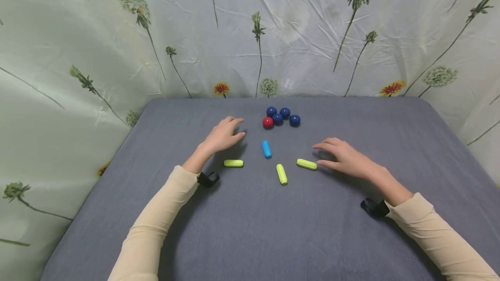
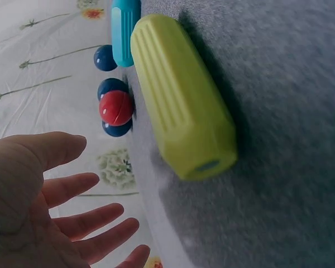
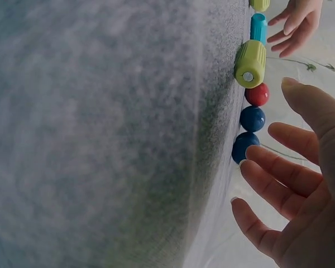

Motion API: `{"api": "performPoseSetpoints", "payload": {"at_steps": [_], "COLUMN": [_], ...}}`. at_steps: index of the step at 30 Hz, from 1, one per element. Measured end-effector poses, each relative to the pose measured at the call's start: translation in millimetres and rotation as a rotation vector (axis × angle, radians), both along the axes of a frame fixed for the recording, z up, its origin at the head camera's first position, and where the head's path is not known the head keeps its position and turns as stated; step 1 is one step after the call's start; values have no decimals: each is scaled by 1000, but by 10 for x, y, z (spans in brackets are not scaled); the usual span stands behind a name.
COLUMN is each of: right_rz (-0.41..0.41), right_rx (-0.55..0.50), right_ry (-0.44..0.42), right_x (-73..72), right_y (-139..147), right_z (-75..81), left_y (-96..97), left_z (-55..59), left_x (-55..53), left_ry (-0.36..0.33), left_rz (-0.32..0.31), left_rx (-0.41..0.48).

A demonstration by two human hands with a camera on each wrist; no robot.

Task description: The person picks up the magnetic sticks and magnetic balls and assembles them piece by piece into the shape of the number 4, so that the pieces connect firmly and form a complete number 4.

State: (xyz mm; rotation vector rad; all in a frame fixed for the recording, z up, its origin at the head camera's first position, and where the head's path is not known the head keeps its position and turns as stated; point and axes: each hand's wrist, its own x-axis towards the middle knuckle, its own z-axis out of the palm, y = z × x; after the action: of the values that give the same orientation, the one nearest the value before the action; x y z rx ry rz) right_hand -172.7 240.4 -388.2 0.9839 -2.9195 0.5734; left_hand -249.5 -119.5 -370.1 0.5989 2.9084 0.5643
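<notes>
My left hand (image 1: pixel 223 135) hovers over the left side of the cloth with fingers spread and nothing held. Just below it lies a yellow-green ribbed stick (image 1: pixel 233 163), seen large in the left wrist view. On the right, my right hand (image 1: pixel 345 157) is held above the cloth, fingers apart and empty, its thumb near another yellow-green stick (image 1: pixel 307 164). Between the hands lie a blue ribbed stick (image 1: pixel 266 149) and a third yellow-green stick (image 1: pixel 281 174). Farther back, a red ball (image 1: pixel 268 122) sits beside several dark blue balls (image 1: pixel 294 120).
A grey cloth (image 1: pixel 250 229) covers the table. Behind it hangs a pale curtain (image 1: pixel 304 34) printed with dandelions, which meets the table's back edge. Black straps (image 1: pixel 208 179) circle both wrists, over or beside beige sleeves (image 1: pixel 156 224).
</notes>
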Motion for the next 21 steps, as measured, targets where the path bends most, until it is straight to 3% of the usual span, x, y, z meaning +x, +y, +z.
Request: {"api": "performPoseSetpoints", "payload": {"at_steps": [21], "right_rz": [55], "right_rx": [-13], "right_ry": [-14], "right_x": [-44], "right_y": [-126], "right_z": [-5], "left_y": [376], "left_z": [-26], "left_x": [-219], "left_ry": [-12], "left_rz": [-19], "left_rx": [-14]}}
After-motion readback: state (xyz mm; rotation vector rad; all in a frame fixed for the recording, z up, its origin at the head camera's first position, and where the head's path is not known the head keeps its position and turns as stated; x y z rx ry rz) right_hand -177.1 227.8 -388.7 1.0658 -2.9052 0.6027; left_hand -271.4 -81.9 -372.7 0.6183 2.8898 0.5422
